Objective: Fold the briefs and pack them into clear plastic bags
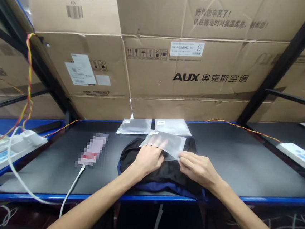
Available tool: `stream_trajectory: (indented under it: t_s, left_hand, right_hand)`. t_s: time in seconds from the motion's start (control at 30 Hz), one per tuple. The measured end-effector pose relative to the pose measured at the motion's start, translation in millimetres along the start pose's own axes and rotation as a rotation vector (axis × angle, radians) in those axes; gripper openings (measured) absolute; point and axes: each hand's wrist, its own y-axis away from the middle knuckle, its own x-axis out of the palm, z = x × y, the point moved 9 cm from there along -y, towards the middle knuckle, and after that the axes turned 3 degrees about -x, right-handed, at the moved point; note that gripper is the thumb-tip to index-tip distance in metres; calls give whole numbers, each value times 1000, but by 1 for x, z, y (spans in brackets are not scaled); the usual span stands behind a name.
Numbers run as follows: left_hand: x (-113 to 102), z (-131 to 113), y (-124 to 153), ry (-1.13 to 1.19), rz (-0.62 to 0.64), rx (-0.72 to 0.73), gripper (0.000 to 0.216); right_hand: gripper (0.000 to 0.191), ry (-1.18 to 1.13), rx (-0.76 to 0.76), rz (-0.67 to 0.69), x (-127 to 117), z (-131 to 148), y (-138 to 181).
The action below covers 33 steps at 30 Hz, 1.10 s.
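Note:
A dark folded garment (160, 171) with a blue edge lies on the black worktable (245, 163) near its front edge. On top of it rests a frosted plastic bag (172, 143). My left hand (148, 159) has its fingers slid inside the bag's open end, seen through the plastic. My right hand (197, 167) pinches the bag's lower edge at the opening, fingers closed on the film.
Two more frosted bags (135, 126) (171, 126) lie behind the garment. A blurred-out phone (93, 150) on a white cable lies to the left. Power strips sit at far left (6, 149) and right (298, 155). Large cardboard boxes (188, 74) wall the back.

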Motion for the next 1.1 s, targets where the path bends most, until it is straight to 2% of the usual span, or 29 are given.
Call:
stream_trajectory:
  t_s: [0.1, 0.2, 0.33, 0.43, 0.53, 0.63, 0.73, 0.87, 0.93, 1.1]
  left_hand:
    - [10, 3, -4, -25, 83, 25, 22]
    - [7, 3, -4, 33, 86, 115, 25]
    - [-10, 3, 5, 420, 91, 271, 41]
    - [-17, 15, 11, 766, 173, 231, 39]
    - [-18, 27, 17, 966, 221, 170, 30]
    - [-19, 28, 23, 967, 196, 233, 27]
    - [-15, 25, 28, 911, 198, 276, 34]
    - [-12, 24, 29, 914, 190, 279, 42]
    - [-12, 24, 30, 901, 182, 298, 44]
    - [-8, 25, 32, 868, 172, 319, 47]
  right_hand:
    - [15, 10, 10, 9, 0, -5, 2]
    - [16, 28, 42, 49, 3, -15, 6]
    - [19, 51, 107, 108, 6, -30, 13]
    - [20, 71, 151, 127, 8, -38, 16]
    - [21, 88, 183, 129, 11, -43, 17]
    - [19, 103, 217, 140, 14, -47, 16]
    - [19, 125, 233, 173, 19, -48, 13]
    - [42, 131, 124, 256, 31, -40, 6]
    - [45, 104, 81, 284, 38, -38, 2]
    - [39, 80, 219, 358, 54, -64, -5]
